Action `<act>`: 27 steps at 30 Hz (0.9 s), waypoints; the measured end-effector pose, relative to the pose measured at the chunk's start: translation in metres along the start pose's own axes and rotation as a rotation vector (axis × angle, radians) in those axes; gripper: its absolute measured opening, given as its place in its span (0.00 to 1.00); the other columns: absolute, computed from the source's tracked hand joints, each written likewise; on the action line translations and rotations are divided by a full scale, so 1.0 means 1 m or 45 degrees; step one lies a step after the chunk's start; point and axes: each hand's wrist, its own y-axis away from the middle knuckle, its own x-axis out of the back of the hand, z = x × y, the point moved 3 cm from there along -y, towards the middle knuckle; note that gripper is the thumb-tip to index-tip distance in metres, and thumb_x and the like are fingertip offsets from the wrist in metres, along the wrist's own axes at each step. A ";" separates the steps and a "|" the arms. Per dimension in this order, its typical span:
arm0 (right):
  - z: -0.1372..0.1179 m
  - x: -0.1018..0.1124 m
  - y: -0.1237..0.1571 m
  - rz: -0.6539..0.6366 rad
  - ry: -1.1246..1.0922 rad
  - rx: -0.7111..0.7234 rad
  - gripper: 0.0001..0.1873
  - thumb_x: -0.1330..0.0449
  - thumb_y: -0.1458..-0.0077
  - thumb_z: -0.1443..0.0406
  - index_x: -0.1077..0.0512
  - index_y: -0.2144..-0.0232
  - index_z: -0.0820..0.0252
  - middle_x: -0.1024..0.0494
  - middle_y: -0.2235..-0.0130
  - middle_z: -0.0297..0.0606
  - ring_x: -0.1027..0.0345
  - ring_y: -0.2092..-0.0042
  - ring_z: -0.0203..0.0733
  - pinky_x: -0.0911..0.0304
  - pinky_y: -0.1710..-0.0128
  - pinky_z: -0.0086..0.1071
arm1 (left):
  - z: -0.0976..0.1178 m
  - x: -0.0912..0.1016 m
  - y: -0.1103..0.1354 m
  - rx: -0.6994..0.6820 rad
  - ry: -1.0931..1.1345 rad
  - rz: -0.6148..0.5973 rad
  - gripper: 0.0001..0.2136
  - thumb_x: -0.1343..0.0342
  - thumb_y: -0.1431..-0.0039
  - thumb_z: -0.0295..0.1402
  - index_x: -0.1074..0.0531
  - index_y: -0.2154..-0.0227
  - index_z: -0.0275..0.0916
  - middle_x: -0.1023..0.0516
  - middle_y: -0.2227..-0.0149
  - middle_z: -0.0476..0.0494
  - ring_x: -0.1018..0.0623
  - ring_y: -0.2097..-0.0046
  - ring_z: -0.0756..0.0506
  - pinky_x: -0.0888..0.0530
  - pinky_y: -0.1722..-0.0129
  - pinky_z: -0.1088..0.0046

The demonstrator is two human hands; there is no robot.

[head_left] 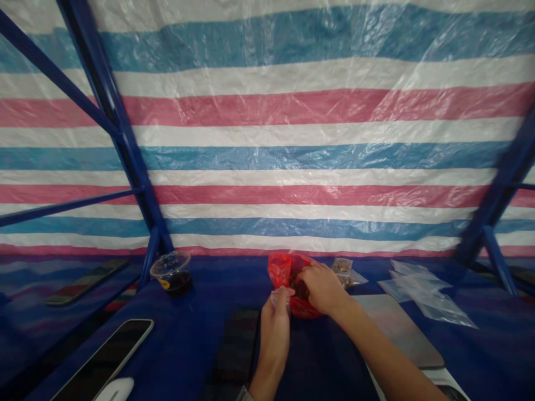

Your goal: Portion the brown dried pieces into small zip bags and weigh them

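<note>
A red plastic bag (279, 268) stands open on the blue table, with small brown pieces (297, 285) inside. My right hand (324, 287) reaches into it from the right. Its fingers are bent down among the brown pieces, and their tips are hidden. At the bag's near left edge, my left hand (276, 320) pinches a small clear plastic bag (276, 298) between thumb and fingers. Just behind my right hand lie small clear bags holding brown bits (343, 267).
Several flat clear zip bags (426, 292) lie at right, beside a silver-topped scale (397, 328). A lidded cup of dark liquid (178, 278) stands at left. Nearer are a phone (108, 356) and a white mouse-like object (117, 390). Blue frame posts (125, 139) and striped sheeting (317, 156) rise behind.
</note>
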 end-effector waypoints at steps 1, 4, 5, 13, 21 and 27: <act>0.001 -0.001 0.000 -0.006 -0.040 0.016 0.22 0.40 0.49 0.78 0.15 0.56 0.59 0.13 0.51 0.47 0.26 0.41 0.55 0.39 0.38 0.43 | -0.001 -0.001 0.000 0.006 0.000 -0.009 0.28 0.44 0.43 0.60 0.17 0.67 0.36 0.13 0.61 0.36 0.17 0.54 0.33 0.24 0.49 0.57; 0.005 -0.004 -0.001 -0.012 -0.180 0.034 0.23 0.39 0.50 0.78 0.15 0.56 0.56 0.13 0.51 0.42 0.23 0.45 0.52 0.35 0.42 0.40 | -0.003 -0.002 -0.002 0.007 -0.020 -0.018 0.29 0.46 0.42 0.61 0.18 0.66 0.36 0.13 0.61 0.35 0.16 0.55 0.34 0.24 0.51 0.58; 0.008 -0.005 -0.001 -0.010 -0.231 0.027 0.23 0.39 0.51 0.78 0.15 0.56 0.57 0.12 0.52 0.42 0.22 0.47 0.51 0.33 0.44 0.39 | -0.003 -0.002 -0.001 -0.001 -0.034 -0.017 0.29 0.47 0.41 0.61 0.18 0.66 0.36 0.14 0.61 0.35 0.16 0.55 0.34 0.24 0.51 0.58; 0.034 -0.005 -0.003 -0.043 -0.742 0.048 0.19 0.39 0.50 0.76 0.21 0.56 0.61 0.13 0.55 0.43 0.18 0.53 0.44 0.26 0.51 0.35 | 0.002 0.008 0.005 -0.270 -0.225 0.099 0.21 0.40 0.39 0.52 0.22 0.54 0.40 0.20 0.53 0.38 0.23 0.47 0.35 0.28 0.42 0.55; 0.022 0.037 0.020 -0.110 -1.136 0.207 0.14 0.38 0.44 0.66 0.23 0.54 0.59 0.15 0.54 0.40 0.20 0.52 0.44 0.28 0.48 0.39 | -0.007 0.020 0.000 -0.529 -0.679 0.122 0.12 0.40 0.36 0.40 0.23 0.52 0.46 0.24 0.51 0.38 0.26 0.46 0.34 0.26 0.47 0.52; -0.012 0.054 0.034 -0.096 -0.934 0.222 0.12 0.38 0.44 0.70 0.20 0.58 0.56 0.18 0.62 0.32 0.25 0.62 0.39 0.31 0.59 0.32 | 0.003 0.015 0.004 -0.498 -0.756 0.047 0.14 0.41 0.36 0.35 0.25 0.48 0.45 0.18 0.52 0.40 0.22 0.49 0.34 0.26 0.50 0.55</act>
